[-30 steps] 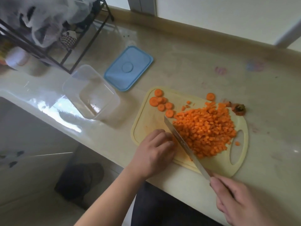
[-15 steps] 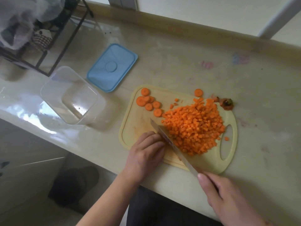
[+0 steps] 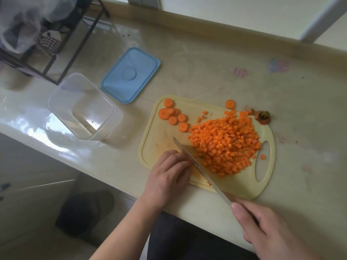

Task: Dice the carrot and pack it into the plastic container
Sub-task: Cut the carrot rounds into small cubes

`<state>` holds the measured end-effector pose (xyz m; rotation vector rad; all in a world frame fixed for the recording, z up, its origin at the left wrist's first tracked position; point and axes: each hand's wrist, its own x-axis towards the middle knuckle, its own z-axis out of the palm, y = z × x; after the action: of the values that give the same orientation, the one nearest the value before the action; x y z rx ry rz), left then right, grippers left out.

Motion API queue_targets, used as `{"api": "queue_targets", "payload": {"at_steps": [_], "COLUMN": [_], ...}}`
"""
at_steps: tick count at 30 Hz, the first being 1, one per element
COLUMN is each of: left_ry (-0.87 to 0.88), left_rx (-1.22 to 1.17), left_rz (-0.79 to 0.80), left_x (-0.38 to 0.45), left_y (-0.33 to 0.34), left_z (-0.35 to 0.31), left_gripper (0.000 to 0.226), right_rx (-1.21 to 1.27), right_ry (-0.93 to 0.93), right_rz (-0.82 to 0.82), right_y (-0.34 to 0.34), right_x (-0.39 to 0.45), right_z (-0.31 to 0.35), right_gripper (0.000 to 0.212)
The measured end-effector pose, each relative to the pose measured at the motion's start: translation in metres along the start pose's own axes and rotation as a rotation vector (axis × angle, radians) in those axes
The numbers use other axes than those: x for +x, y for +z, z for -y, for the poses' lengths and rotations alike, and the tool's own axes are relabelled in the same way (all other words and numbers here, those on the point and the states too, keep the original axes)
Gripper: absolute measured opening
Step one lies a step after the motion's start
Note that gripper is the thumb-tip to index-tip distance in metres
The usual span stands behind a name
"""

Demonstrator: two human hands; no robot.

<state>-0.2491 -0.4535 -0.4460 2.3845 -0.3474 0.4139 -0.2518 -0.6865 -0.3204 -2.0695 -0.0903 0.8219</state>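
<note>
Glossy beige countertop [image 3: 216, 59]. Pale yellow plastic cutting board [image 3: 155, 139], handle slot to the right, carries a heap of diced carrot [image 3: 225, 145] centre-right and carrot rounds [image 3: 173, 116] at its far left. Clear rectangular plastic container [image 3: 82, 106] sits open left of the board, blue lid [image 3: 131, 76] flat beyond it. Knife [image 3: 197, 166] long axis diagonal, tip far-left, blade against the heap. Right hand [image 3: 270, 233] wrapped round the handle; left hand [image 3: 167, 177] curled on the board beside the blade, contents hidden. Layout matches 0.5 s ago.
</note>
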Motion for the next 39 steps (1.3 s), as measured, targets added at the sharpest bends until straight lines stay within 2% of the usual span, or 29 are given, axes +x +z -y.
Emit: {"api": "queue_targets", "payload": {"at_steps": [4,7,12,18,25,29,31,32,35,39], "left_ry": [0.002,0.002,0.005,0.0,-0.021,-0.02,-0.023,-0.025,-0.021,-0.018], "left_rx": [-0.007,-0.017,-0.005,-0.044,-0.023,-0.041,-0.044,-0.04,-0.03,-0.06], "left_rz": [-0.017,-0.026,-0.022,-0.041,-0.013,-0.035,-0.033,-0.031,-0.032,-0.061], "left_x": [0.0,0.0,-0.001,0.001,-0.003,-0.003,-0.002,-0.002,-0.001,0.001], "left_y": [-0.001,0.0,0.0,-0.006,-0.004,-0.005,-0.005,-0.005,-0.005,-0.011], "left_z": [0.0,0.001,0.002,-0.003,0.002,0.002,0.002,0.002,0.0,-0.002], "left_gripper": [0.008,0.009,0.004,0.005,0.007,0.011,0.014,0.013,0.008,0.008], "right_rx": [-0.071,-0.088,0.003,0.026,-0.032,-0.018,-0.039,-0.033,0.028,0.067], "right_ry": [-0.057,-0.093,-0.052,-0.014,-0.008,0.005,-0.035,-0.045,-0.075,-0.066], "right_rz": [-0.017,-0.041,-0.059,-0.085,-0.016,0.02,0.034,0.032,0.003,-0.049], "right_y": [0.005,0.012,0.016,0.011,0.011,0.013,0.015,0.016,0.015,0.011], "right_x": [-0.001,0.008,0.017,0.003,-0.004,0.002,0.01,0.013,0.016,0.01], "right_z": [-0.001,-0.001,0.001,-0.001,-0.001,0.005,0.009,0.01,0.012,0.006], "right_gripper": [0.033,0.02,0.032,0.025,0.049,0.021,0.04,0.043,0.042,0.03]}}
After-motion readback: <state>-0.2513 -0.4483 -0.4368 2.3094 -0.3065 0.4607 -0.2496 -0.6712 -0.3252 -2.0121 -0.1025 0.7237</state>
